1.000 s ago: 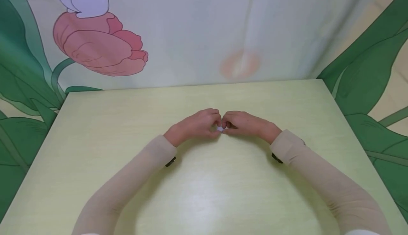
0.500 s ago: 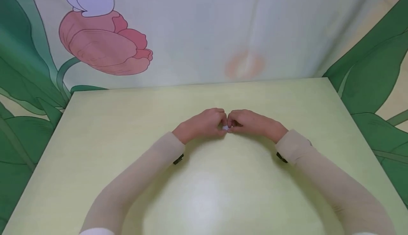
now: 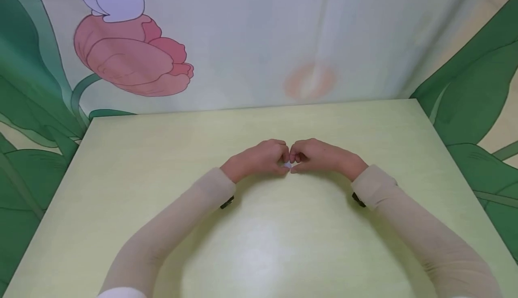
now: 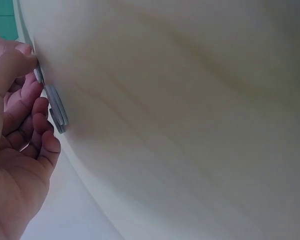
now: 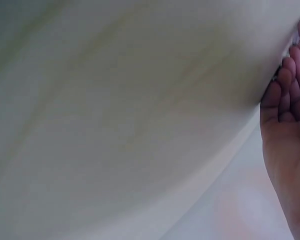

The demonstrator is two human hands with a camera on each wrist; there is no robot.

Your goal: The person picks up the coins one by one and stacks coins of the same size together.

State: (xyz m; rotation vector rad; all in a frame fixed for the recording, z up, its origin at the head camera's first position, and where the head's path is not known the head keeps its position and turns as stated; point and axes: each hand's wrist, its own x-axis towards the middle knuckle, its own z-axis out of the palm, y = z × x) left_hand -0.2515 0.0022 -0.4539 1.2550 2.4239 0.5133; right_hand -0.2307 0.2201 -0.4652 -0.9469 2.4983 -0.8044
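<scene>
Past the middle of the table, both hands meet fingertip to fingertip around a small, flat, whitish-grey piece [image 3: 288,165]. The left hand [image 3: 265,157] bends its fingers and thumb around the piece's left side. From the other side the right hand [image 3: 317,156] reaches it with curled fingers and thumb. In the left wrist view, thin grey rounded pieces [image 4: 56,106] lie one against another beside the left fingertips [image 4: 51,142], with another thin piece near the thumb. The right wrist view shows the fingers bunched at the edge, and they mostly hide the piece.
A pale yellow-green table [image 3: 259,226] stretches under both arms. Behind it hangs a light cloth [image 3: 243,42] printed with a pink flower [image 3: 129,62] and green leaves. A dark strap part [image 3: 227,202] shows below the left cuff.
The whole head view has shifted slightly. Hands stay together at the small piece; the right thumb and fingers have parted a little in the last half second.
</scene>
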